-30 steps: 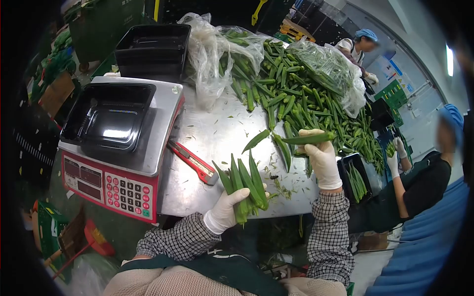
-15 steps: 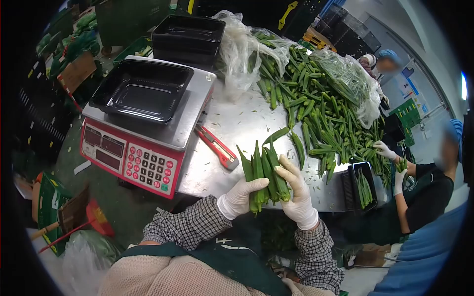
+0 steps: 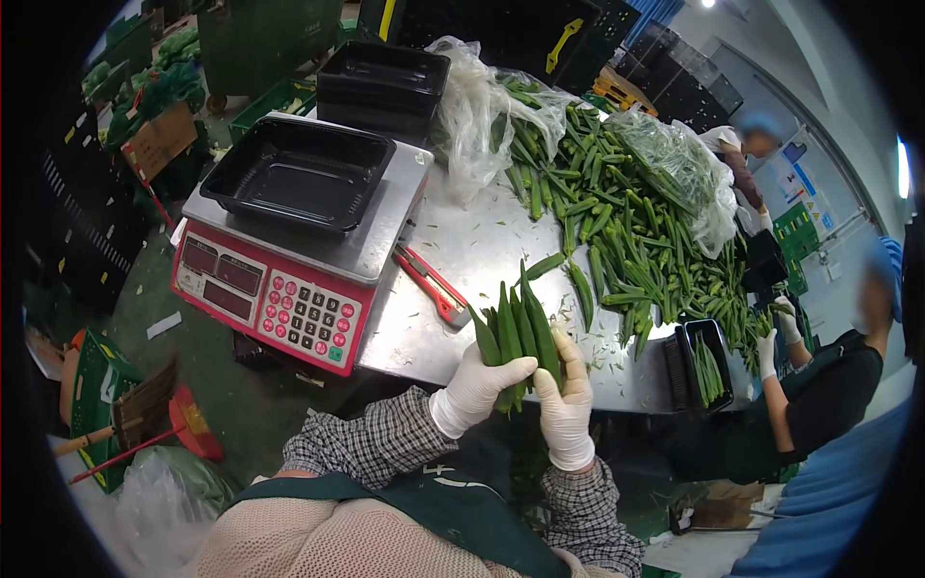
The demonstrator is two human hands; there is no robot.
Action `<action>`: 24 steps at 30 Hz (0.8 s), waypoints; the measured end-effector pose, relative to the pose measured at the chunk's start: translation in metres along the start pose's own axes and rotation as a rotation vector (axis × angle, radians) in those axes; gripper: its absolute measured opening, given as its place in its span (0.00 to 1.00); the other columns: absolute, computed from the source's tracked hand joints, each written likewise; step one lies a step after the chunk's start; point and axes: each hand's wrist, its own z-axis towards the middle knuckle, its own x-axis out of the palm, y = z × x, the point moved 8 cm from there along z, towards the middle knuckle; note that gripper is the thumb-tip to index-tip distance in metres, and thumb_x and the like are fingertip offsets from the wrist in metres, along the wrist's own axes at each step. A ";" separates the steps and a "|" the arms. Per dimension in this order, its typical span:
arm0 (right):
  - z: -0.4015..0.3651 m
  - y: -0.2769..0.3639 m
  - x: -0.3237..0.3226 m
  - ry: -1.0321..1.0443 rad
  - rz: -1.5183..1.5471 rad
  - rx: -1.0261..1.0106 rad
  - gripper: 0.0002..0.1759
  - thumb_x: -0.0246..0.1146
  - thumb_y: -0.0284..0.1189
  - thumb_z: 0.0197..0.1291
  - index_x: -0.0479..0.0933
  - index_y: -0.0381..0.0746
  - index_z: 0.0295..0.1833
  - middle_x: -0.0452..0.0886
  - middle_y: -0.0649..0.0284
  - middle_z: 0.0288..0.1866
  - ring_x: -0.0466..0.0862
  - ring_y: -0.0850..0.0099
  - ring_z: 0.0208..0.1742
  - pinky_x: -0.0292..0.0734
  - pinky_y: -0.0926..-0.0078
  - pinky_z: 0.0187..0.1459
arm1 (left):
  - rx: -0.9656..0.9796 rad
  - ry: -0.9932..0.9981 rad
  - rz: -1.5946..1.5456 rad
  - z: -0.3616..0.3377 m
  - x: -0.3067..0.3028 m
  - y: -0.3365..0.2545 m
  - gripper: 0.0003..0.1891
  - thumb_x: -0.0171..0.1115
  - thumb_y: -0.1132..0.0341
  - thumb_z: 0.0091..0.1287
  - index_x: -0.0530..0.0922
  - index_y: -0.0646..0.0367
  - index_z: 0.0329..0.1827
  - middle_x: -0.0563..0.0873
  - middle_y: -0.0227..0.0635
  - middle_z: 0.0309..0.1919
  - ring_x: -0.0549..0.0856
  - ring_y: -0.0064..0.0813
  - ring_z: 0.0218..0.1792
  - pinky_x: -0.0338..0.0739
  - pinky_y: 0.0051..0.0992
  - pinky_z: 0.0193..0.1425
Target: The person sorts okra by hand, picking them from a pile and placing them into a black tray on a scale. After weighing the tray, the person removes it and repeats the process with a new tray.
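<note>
Both my hands wear white gloves and hold one bundle of okra (image 3: 517, 330) upright over the table's near edge. My left hand (image 3: 474, 387) wraps the bundle's left side, its thumb across the front. My right hand (image 3: 566, 405) closes on the right side, thumb and fingers around the pods. A red box cutter (image 3: 432, 286) lies on the metal table (image 3: 467, 231) just beyond my left hand. A large pile of loose okra (image 3: 626, 231) spreads at the right. An empty black tray (image 3: 301, 174) rests on the red scale (image 3: 275, 299).
Stacked black trays (image 3: 381, 87) stand behind the scale, beside clear plastic bags (image 3: 462, 116). At the right, a black tray holding okra (image 3: 706, 366) is near a co-worker (image 3: 819, 385) with gloved hands over the pile. Another person (image 3: 737, 159) stands farther back.
My hands have drawn closer together around the okra, the right one shifting left and slightly down. The near co-worker's hands have come together, and the farther person shows more of an arm.
</note>
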 end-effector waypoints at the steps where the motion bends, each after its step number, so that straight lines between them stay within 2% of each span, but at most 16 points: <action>1: -0.002 -0.001 0.005 -0.008 0.107 0.046 0.25 0.55 0.21 0.63 0.62 0.31 0.65 0.68 0.57 0.63 0.70 0.70 0.61 0.64 0.73 0.62 | 0.012 -0.017 0.051 -0.002 -0.002 0.000 0.16 0.62 0.73 0.59 0.74 0.63 0.50 0.80 0.29 0.39 0.79 0.18 0.38 0.75 0.20 0.43; 5: -0.007 -0.005 0.008 -0.074 0.444 0.142 0.23 0.52 0.27 0.66 0.62 0.30 0.65 0.70 0.56 0.61 0.71 0.69 0.60 0.64 0.71 0.63 | 0.025 0.006 0.036 -0.009 0.007 -0.008 0.17 0.63 0.73 0.58 0.74 0.64 0.51 0.80 0.30 0.41 0.79 0.19 0.40 0.75 0.20 0.45; 8: -0.006 -0.004 0.011 -0.055 0.565 0.157 0.22 0.50 0.29 0.67 0.63 0.30 0.63 0.72 0.56 0.59 0.73 0.67 0.59 0.64 0.70 0.62 | 0.036 0.006 0.040 -0.011 0.010 -0.011 0.17 0.63 0.73 0.58 0.74 0.64 0.51 0.80 0.31 0.43 0.79 0.20 0.42 0.75 0.21 0.47; 20: -0.007 -0.009 0.015 -0.071 0.571 0.176 0.21 0.49 0.31 0.68 0.64 0.30 0.62 0.73 0.56 0.57 0.72 0.68 0.58 0.64 0.69 0.62 | 0.009 -0.027 0.004 -0.014 0.005 -0.010 0.17 0.63 0.73 0.59 0.73 0.64 0.52 0.80 0.32 0.44 0.79 0.21 0.43 0.75 0.22 0.48; 23: -0.003 -0.006 0.019 -0.040 0.555 0.165 0.22 0.50 0.30 0.68 0.63 0.30 0.63 0.72 0.58 0.58 0.71 0.71 0.58 0.64 0.73 0.61 | 0.046 -0.042 -0.006 -0.014 0.012 -0.021 0.16 0.62 0.74 0.60 0.74 0.64 0.51 0.81 0.31 0.43 0.79 0.20 0.43 0.75 0.21 0.48; 24: 0.002 -0.002 0.022 -0.031 0.546 0.152 0.22 0.52 0.28 0.67 0.63 0.31 0.64 0.73 0.59 0.57 0.72 0.73 0.55 0.66 0.75 0.58 | 0.084 -0.057 0.006 -0.014 0.016 -0.030 0.16 0.62 0.74 0.60 0.74 0.63 0.51 0.81 0.31 0.43 0.79 0.19 0.42 0.75 0.20 0.47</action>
